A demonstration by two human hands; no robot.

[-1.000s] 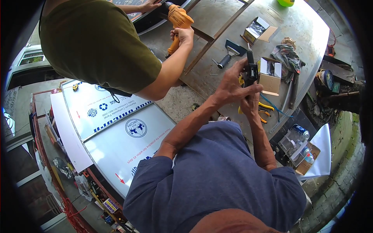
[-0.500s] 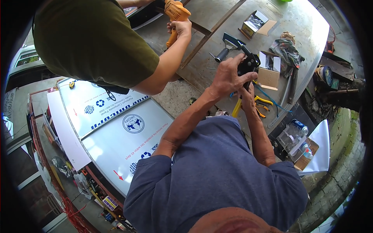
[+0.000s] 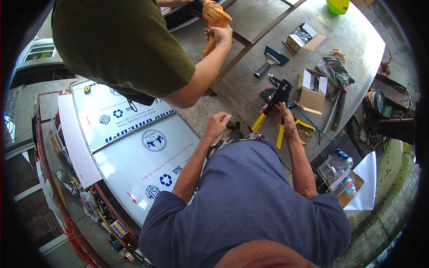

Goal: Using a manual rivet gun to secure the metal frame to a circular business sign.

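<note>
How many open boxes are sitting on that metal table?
2. The near box is beside the rag, ahead of the right hand; the far box is beyond it, near the scraper. More may be hidden behind the co-worker.

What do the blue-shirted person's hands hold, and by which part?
The right hand holds a hand riveter by its handles, above the yellow grips; for the left hand, I cannot tell.

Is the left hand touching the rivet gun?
Apart. The head view shows a clear gap between the left hand and the rivet gun, which the right hand holds.
</note>
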